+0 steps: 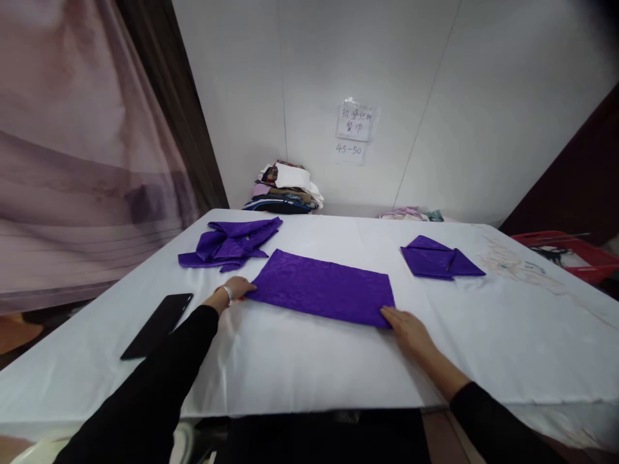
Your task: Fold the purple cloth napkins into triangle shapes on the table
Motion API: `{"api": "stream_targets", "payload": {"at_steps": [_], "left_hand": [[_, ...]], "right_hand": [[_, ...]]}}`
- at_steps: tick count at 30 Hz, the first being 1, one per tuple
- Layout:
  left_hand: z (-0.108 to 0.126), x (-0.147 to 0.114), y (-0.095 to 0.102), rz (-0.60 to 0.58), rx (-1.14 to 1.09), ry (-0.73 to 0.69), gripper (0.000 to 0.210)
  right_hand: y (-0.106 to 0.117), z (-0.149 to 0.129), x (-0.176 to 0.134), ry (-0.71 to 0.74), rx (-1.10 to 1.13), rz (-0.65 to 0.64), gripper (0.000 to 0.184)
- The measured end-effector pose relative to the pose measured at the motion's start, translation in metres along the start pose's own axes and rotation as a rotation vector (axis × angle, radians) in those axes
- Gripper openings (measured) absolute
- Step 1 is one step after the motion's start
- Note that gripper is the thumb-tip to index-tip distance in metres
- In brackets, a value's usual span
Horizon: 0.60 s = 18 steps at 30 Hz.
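A purple cloth napkin lies flat in front of me, folded into a long rectangle. My left hand pinches its near left corner between thumb and fingers. At the near right corner, my right hand has its fingers together on the edge, the thumb side partly hidden. Behind and left of the napkin is a crumpled heap of purple cloth. A folded purple napkin with pointed corners rests farther right, apart from both hands.
A white cloth covers the table. A black phone-like slab lies left of my left forearm. Piled clothes stand beyond the far edge, and a red basket is at the right. Handwritten paper signs hang on the wall.
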<state>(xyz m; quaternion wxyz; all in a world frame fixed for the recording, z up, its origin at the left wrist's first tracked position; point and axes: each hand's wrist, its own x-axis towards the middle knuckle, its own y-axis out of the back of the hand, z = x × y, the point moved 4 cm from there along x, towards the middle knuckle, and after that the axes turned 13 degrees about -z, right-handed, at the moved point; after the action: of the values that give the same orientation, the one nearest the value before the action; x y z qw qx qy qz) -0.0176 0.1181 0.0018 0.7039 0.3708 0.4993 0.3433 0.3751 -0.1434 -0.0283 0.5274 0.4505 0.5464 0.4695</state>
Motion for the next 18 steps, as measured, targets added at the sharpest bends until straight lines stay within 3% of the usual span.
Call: {"api": "stream_targets", "payload": {"at_steps": [5,7,9,11,13,16,18], "left_hand": [[0.021,-0.044,-0.055,-0.189,-0.203,-0.059,0.023],[0.021,-0.057,-0.061,-0.217,-0.201,-0.055,0.025],[0.017,-0.066,-0.054,-0.161,-0.097,-0.017,0.026],[0.018,-0.069,-0.040,-0.020,0.009,0.019,0.027],[0.032,-0.070,-0.030,0.144,0.069,-0.019,0.029],[0.080,-0.065,-0.035,0.305,0.072,-0.258,0.031],[0.117,-0.058,-0.052,0.318,0.083,-0.412,0.037]], "right_hand": [[0.001,0.070,-0.018,-0.153,-0.061,-0.043,0.057],[-0.005,0.078,-0.026,-0.212,-0.064,-0.072,0.060],[-0.006,0.072,-0.030,-0.263,-0.069,-0.075,0.064],[-0.001,0.050,-0.025,-0.238,-0.052,-0.050,0.067],[0.008,0.013,-0.011,-0.125,0.020,-0.016,0.066],[0.022,-0.054,0.023,0.080,0.205,-0.013,0.055],[0.027,-0.095,0.048,0.169,0.289,-0.024,0.055]]}}
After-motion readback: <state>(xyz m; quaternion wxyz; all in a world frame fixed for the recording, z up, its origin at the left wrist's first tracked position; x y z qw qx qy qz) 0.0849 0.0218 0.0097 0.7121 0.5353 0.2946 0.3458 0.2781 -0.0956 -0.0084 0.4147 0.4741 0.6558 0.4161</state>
